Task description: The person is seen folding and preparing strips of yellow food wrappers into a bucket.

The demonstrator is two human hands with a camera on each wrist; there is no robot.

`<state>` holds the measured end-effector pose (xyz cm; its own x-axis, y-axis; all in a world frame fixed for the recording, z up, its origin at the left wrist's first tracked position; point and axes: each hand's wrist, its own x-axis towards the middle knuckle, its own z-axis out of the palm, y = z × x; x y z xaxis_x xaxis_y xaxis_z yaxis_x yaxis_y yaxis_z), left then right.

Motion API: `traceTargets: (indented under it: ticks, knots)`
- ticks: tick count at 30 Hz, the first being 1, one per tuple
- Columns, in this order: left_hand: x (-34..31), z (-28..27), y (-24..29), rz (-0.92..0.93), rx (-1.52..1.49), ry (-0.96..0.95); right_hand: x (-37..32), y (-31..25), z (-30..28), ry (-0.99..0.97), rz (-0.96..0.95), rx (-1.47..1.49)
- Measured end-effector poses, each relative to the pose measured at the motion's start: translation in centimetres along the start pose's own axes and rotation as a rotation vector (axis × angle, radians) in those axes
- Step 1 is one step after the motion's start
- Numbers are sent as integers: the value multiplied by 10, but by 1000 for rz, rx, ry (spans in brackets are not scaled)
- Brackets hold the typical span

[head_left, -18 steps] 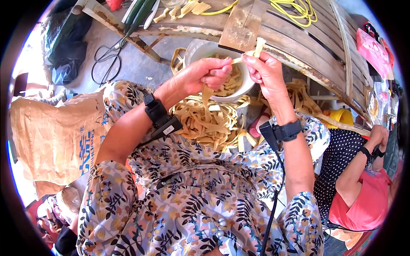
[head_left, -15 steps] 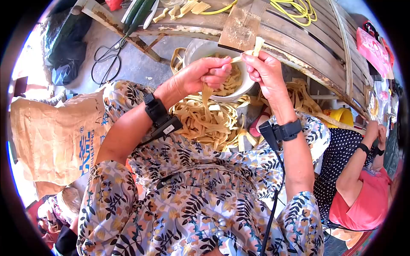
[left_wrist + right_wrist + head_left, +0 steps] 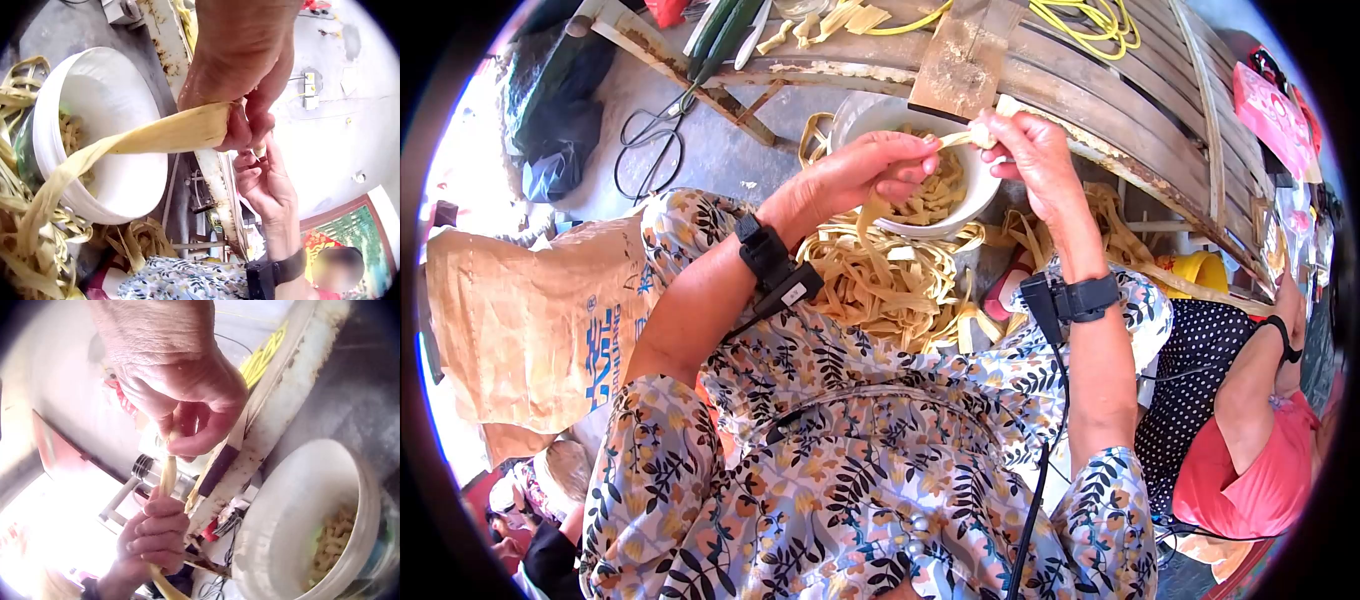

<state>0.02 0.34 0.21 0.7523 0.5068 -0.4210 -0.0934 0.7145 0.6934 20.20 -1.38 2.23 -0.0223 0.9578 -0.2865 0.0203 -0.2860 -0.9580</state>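
Observation:
A flat, pale yellow strip (image 3: 956, 140) is stretched between the two hands above a white bucket. My left hand (image 3: 870, 170) pinches it between thumb and fingers, and its long tail (image 3: 175, 132) hangs down past the bucket in the left wrist view. My right hand (image 3: 1040, 160) pinches the bunched short end of the strip, thumb and fingertips close together in the right wrist view; the fingers partly hide that end. Short, pale pieces lie inside the bucket (image 3: 269, 512). Below the hands sits a heap of loose strips (image 3: 890, 290).
A slatted bench (image 3: 1090, 95) with a rusty edge runs beyond the bucket, bearing a wooden board (image 3: 958, 75), yellow cord (image 3: 1135, 42) and several pale pieces (image 3: 840, 18). A brown sack (image 3: 530, 330) stands at left. Another person (image 3: 1245, 460) sits at right.
The right hand has turned and its fingers have shifted over the strip's short end, which stood upright before. The left hand has moved slightly left, still pinching the strip.

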Motion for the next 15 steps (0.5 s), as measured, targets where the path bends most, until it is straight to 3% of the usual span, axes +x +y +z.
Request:
traceTargets:
  ticks: [4,8,14,15]
  knots:
    - [-3,6,1,165,442,86,5,9,-7,62,-85,-61]
    - [0,-8,7,44,149,-160,8,10,-16,78,-142,-21]
    - [0,-12,4,-8,159,-120,-5,-5,-2,-65,-76,-36]
    - [-1,-8,4,55,224,-100,-3,-4,-4,-65,-116,20]
